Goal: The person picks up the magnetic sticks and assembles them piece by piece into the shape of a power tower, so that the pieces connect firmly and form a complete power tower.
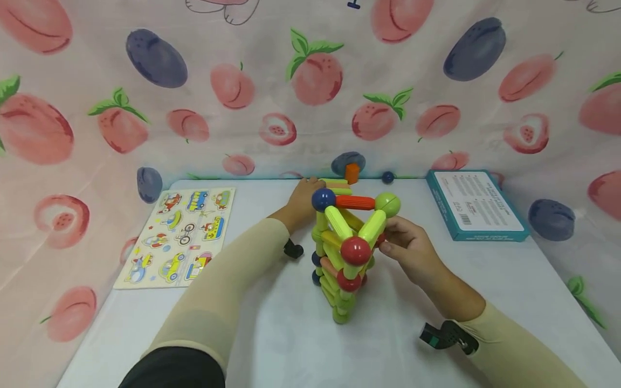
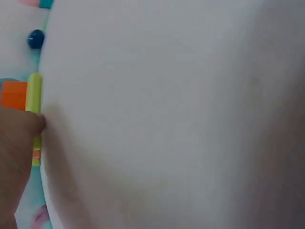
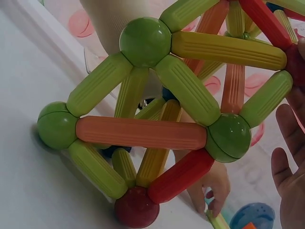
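Observation:
A tall tower of magnetic building sticks and balls (image 1: 346,280) stands on the table between the hands, mostly yellow-green with red, blue and orange parts. At its right side, my right hand (image 1: 414,253) holds it by a red ball (image 3: 296,67), thumb and fingers around the ball. My left hand (image 1: 303,202) reaches past the tower's left side to the table's back edge. There its fingers pinch a yellow-green stick (image 2: 33,93) among several loose sticks (image 1: 338,188). Part of that stick is hidden under the hand.
An orange block (image 1: 352,173) and a dark blue ball (image 1: 387,177) lie at the back edge. A picture puzzle board (image 1: 162,237) lies on the left of the white table (image 1: 286,339). On the right is a teal box (image 1: 477,205). A fruit-print cloth (image 1: 271,54) hangs behind.

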Demonstrator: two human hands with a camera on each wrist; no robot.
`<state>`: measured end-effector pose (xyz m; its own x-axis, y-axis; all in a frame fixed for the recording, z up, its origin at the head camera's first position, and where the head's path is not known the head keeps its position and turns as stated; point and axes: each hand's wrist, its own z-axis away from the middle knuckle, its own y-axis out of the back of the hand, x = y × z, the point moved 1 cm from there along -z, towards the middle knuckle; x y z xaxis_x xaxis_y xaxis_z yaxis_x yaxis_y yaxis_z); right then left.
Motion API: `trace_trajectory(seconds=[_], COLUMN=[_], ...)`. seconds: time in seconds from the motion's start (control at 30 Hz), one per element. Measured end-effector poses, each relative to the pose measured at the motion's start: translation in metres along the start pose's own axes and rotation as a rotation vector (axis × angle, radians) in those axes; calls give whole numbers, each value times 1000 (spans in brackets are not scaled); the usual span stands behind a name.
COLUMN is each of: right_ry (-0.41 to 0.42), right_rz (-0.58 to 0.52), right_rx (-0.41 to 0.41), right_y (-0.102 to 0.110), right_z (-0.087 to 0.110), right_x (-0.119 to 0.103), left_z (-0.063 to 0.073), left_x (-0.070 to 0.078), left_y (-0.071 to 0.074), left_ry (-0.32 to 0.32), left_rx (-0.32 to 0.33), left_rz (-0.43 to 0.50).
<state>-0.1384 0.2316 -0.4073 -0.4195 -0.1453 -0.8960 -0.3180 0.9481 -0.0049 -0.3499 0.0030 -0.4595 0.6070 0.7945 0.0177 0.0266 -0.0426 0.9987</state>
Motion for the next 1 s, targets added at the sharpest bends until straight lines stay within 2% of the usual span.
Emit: trace_trajectory(seconds=[0.1, 0.3, 0.43, 0.5, 0.57, 0.63, 0.7, 0.77, 0.83, 0.87, 0.93, 1.0], right_ry=[0, 13, 5, -8, -19, -26, -29, -29, -27, -26, -21, -15], right_rz=[6, -9, -13, -4, 6, 14, 15, 13, 5, 0, -18, -47], right_rx=[-5, -5, -4, -2, 1, 4, 3, -1, -8, -11, -18, -26], right_y=[0, 0, 0, 0, 0, 0, 0, 0, 0, 0, 0, 1], right_z=[-1, -1, -1, -1, -1, 0, 0, 0, 0, -1, -1, -2], right_x=[-1, -2, -1, -1, -1, -1, -1, -1, -1, -1, 1, 2], left_z=[-3, -7, -7, -4, 3, 12, 24, 37, 54, 63, 80, 95], left_x=[2, 11, 14, 13, 8, 5, 3, 3, 6, 7, 12, 18], left_y=[-4, 1, 6, 7, 10, 16, 31, 55, 89, 107, 142, 171], left_ry=[-33, -102, -80, -50, -17, 4, 27, -4, -62, -116, -248, -378], left_rx=[12, 24, -24, -60, -92, -108, -100, -67, -5, 32, 96, 142], left_rz=[-75, -124, -120, -53, 89, 309, 632, 942, 1225, 1334, 1480, 1554])
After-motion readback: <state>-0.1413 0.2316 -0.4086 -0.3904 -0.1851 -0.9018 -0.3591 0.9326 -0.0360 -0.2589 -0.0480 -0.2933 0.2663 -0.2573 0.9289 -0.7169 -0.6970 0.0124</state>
